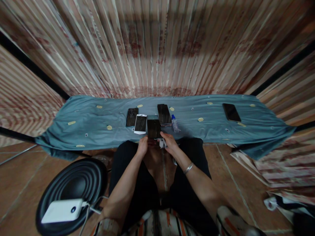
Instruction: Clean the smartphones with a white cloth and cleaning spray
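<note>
Dark phone (154,128) on blue cloth (86,131), near edge pinched by left hand (142,146) fingers; right hand (169,144) fingers curled around white rag (161,143) just below it; small bottle (175,124) right of fingertips.

— Can you read anything on the phones, say the white phone (140,124) or the dark phone (154,128) beside it?

— No. Their screens show only glare, no words or numbers.

— The small bottle (175,123)?

— Too small and blurred to make out a label.

— And the white power bank (62,210) on the black stool (73,183)?

— No legible brand or marking there either.
</note>
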Available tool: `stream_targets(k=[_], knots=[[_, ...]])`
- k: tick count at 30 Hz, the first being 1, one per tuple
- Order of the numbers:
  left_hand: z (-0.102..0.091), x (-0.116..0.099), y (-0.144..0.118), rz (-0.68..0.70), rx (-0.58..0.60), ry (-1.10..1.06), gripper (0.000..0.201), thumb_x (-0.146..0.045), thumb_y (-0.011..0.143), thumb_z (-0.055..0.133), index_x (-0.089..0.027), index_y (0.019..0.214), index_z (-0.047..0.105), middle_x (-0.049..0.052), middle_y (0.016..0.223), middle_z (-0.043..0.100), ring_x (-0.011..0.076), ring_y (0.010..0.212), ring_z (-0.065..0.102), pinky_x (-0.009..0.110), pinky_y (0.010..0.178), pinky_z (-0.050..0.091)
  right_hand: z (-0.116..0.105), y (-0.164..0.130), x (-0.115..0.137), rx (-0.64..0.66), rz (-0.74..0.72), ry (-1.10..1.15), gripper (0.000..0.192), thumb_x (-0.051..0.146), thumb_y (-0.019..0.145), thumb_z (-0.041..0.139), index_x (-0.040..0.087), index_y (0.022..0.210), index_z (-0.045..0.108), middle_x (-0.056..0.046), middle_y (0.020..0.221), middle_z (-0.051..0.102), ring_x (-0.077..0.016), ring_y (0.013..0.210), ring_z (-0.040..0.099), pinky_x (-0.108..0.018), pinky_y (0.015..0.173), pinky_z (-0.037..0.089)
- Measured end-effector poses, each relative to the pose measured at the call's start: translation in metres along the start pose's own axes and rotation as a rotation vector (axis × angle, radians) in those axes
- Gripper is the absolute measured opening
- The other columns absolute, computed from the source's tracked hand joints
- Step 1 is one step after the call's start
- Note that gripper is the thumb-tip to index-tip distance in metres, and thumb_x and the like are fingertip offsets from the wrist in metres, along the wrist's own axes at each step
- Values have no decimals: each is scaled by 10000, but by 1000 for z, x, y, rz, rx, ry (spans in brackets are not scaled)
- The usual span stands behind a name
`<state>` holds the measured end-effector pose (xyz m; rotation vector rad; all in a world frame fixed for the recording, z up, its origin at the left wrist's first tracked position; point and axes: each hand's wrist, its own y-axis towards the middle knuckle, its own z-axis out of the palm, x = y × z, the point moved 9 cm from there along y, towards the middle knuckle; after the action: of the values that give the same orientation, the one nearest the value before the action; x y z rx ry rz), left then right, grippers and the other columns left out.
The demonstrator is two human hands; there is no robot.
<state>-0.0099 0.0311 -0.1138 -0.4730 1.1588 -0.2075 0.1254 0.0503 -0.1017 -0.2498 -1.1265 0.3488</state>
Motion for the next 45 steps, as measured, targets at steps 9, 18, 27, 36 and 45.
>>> stream_targets(k=[9, 18, 27, 36, 45], knots=[[6, -5, -2, 52, 62, 162, 330, -358, 829, 484, -110, 845, 700, 75, 639, 709, 184, 575, 675, 279, 589, 502, 7, 16, 7, -155, 34, 77, 369, 395, 752, 790, 176, 581, 547, 13, 428, 608, -94, 329, 515, -185, 323, 403], [6, -8, -4, 84, 35, 185, 354, -448, 791, 605, -110, 828, 701, 69, 614, 704, 171, 557, 649, 267, 578, 485, 5, 16, 16, -119, -42, -13, 335, 409, 664, 818, 183, 604, 578, 23, 509, 642, -108, 455, 603, -200, 455, 482], [6, -8, 1, 99, -11, 143, 296, -404, 800, 646, -116, 763, 705, 47, 546, 682, 161, 518, 636, 257, 546, 481, -15, 12, 34, -117, -187, -396, 262, 329, 622, 798, 175, 813, 707, -3, 730, 726, -169, 698, 682, -268, 654, 522], [10, -5, 3, 161, 24, 145, 212, -348, 725, 721, -141, 751, 684, 20, 575, 691, 151, 529, 644, 243, 528, 482, -15, -7, 61, -273, -375, -1151, 187, 315, 818, 701, 200, 960, 738, -71, 937, 759, -236, 931, 698, -319, 823, 496], [6, -5, -2, 308, 32, 371, 221, -247, 791, 638, -171, 978, 729, 29, 685, 733, 181, 607, 689, 313, 656, 576, -11, -13, 60, -290, -349, -1406, 291, 415, 921, 604, 188, 1063, 719, -92, 964, 760, -242, 933, 706, -287, 776, 480]])
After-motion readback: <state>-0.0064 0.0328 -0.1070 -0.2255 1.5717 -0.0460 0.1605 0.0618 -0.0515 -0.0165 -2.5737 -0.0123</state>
